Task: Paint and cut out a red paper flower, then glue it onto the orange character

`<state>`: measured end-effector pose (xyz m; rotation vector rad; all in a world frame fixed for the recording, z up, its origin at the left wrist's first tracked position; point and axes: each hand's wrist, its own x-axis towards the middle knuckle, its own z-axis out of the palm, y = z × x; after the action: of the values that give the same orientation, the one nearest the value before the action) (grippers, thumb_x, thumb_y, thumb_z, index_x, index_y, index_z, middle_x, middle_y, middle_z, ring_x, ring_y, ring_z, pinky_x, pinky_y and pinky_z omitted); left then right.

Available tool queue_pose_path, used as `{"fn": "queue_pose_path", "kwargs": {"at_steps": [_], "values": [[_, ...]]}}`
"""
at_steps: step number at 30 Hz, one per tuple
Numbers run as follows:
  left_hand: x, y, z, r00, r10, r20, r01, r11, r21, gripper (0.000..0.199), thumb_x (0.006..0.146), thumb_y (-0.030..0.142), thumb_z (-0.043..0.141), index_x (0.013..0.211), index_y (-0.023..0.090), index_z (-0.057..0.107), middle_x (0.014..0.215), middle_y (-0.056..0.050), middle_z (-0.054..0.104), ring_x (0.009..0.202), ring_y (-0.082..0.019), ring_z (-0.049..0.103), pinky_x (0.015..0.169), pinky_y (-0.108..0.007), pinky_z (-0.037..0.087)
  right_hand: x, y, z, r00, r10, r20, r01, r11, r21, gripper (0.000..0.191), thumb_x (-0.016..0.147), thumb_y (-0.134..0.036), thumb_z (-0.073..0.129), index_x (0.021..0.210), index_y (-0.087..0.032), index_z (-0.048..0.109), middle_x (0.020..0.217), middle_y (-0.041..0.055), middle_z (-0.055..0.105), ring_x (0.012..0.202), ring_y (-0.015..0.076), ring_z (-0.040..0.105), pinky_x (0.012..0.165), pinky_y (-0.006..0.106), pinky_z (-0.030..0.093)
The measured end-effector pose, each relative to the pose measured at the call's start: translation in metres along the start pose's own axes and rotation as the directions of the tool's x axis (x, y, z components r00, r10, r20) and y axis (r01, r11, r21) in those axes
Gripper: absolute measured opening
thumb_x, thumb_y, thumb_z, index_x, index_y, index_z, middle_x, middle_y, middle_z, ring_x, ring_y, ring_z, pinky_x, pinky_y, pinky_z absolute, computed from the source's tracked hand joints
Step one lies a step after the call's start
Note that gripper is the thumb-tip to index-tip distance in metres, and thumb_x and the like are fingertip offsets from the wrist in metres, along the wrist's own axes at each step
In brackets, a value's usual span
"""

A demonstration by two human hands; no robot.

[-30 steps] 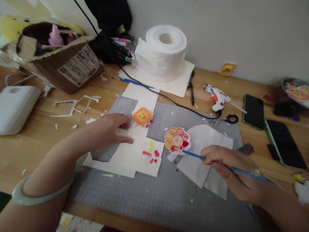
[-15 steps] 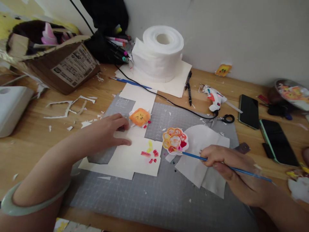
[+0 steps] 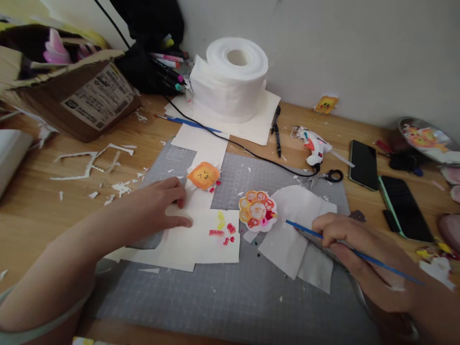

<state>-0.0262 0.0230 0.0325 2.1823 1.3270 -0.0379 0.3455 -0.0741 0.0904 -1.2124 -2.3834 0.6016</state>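
In my right hand [image 3: 362, 254] is a thin blue paintbrush [image 3: 304, 229], its bristle end near the right edge of a painted paper flower [image 3: 258, 211]. The flower has orange, yellow and red petals and lies on the grey cutting mat [image 3: 223, 297], beside folded white tissue [image 3: 291, 249]. My left hand [image 3: 163, 203] rests over cream paper [image 3: 179, 244], fingers apart and holding nothing. Red and yellow paint dabs [image 3: 221, 220] mark the paper's right part. Just beyond my left fingers lies an orange paper cutout [image 3: 204, 176] with a drawn face.
A paper roll [image 3: 237, 81] stands at the back, near a cardboard box [image 3: 82, 96]. A black cord [image 3: 251, 152] runs to a glue gun [image 3: 314, 146]. Black-handled scissors [image 3: 334, 176], two phones [image 3: 363, 163] and a metal bowl [image 3: 427, 136] are at right. Paper scraps [image 3: 122, 187] litter the left.
My right hand has drawn the paintbrush to the right, from the flower's lower petal to its right edge. My left hand stays over the paper. The whole view has shifted slightly.
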Motion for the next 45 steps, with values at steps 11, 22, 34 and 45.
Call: {"fn": "queue_pose_path", "kwargs": {"at_steps": [11,22,34,45], "values": [[0.000,0.002,-0.001,1.000,0.008,0.018,-0.009,1.000,0.001,0.029,0.076,0.051,0.067,0.077,0.024,0.057,0.088,-0.002,0.058,0.074,-0.023,0.057,0.069,-0.037,0.042,-0.006,0.002,-0.005,0.999,-0.010,-0.033,0.009,1.000,-0.029,0.016,0.087,-0.012,0.047,0.093,-0.027,0.050,0.094,0.0023,0.067,0.084,0.0172,0.068,0.075,0.024,0.057],[-0.003,0.012,-0.007,0.999,-0.010,0.047,0.009,0.999,0.034,0.028,0.080,0.046,0.064,0.068,0.023,0.052,0.081,0.000,0.057,0.069,-0.021,0.054,0.064,-0.035,0.037,-0.009,0.001,-0.006,0.998,-0.005,-0.060,0.005,1.000,-0.007,0.015,0.089,-0.013,0.047,0.090,-0.027,0.051,0.091,0.0024,0.068,0.080,0.0179,0.069,0.070,0.024,0.057],[-0.009,0.028,0.000,0.990,-0.116,0.087,0.109,0.991,0.079,0.034,0.074,0.057,0.062,0.067,0.026,0.051,0.064,-0.001,0.060,0.057,-0.022,0.054,0.053,-0.032,0.031,0.010,-0.030,0.021,0.985,-0.171,-0.024,0.173,0.980,0.101,0.029,0.088,-0.012,0.049,0.115,-0.024,0.051,0.101,0.0075,0.070,0.092,0.0171,0.070,0.085,0.022,0.058],[-0.012,0.041,0.007,0.975,-0.168,0.147,0.143,0.976,0.167,0.039,0.081,0.059,0.057,0.091,0.022,0.055,0.075,-0.005,0.067,0.063,-0.026,0.062,0.059,-0.033,0.037,0.025,-0.040,0.058,0.938,-0.333,-0.099,0.347,0.908,0.234,0.032,0.080,0.001,0.045,0.108,-0.015,0.053,0.084,0.0067,0.069,0.081,0.0128,0.068,0.075,0.018,0.059]]}}
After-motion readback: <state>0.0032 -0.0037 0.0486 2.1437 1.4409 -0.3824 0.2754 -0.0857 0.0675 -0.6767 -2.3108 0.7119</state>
